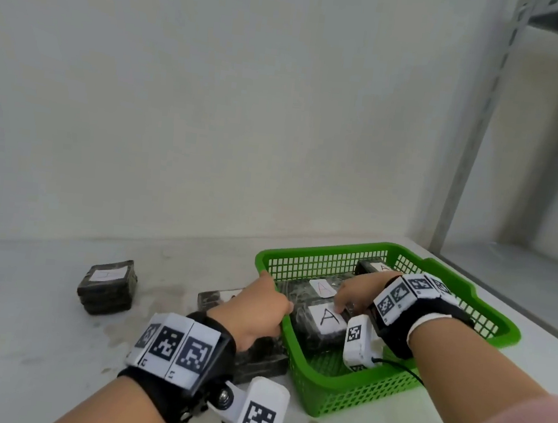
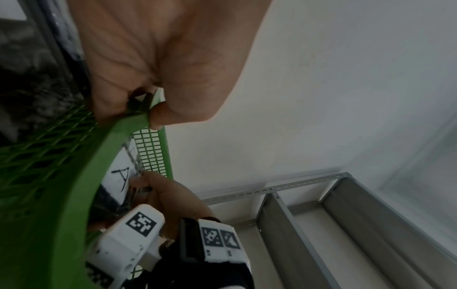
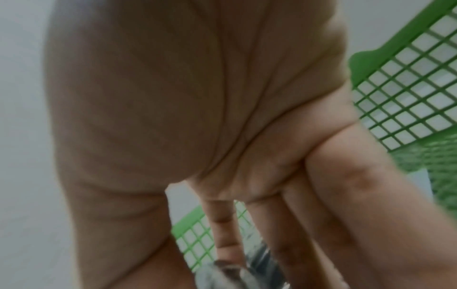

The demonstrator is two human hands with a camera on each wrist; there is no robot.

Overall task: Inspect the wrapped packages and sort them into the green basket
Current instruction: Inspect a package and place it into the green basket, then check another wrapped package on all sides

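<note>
the left hand [image 1: 255, 307] pinches the green basket [image 1: 485, 331] rim, likely steadying it, while the right hand [image 1: 353, 296] presses straight fingers onto a labelled package [image 1: 319, 325] inside.

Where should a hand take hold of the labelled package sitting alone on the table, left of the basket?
Grip the lone package across its two short dark side faces, coming straight down from above. It lies flat, label up, a low squarish block, apart from the green basket, so its sides look free for thumb and fingers.
</note>
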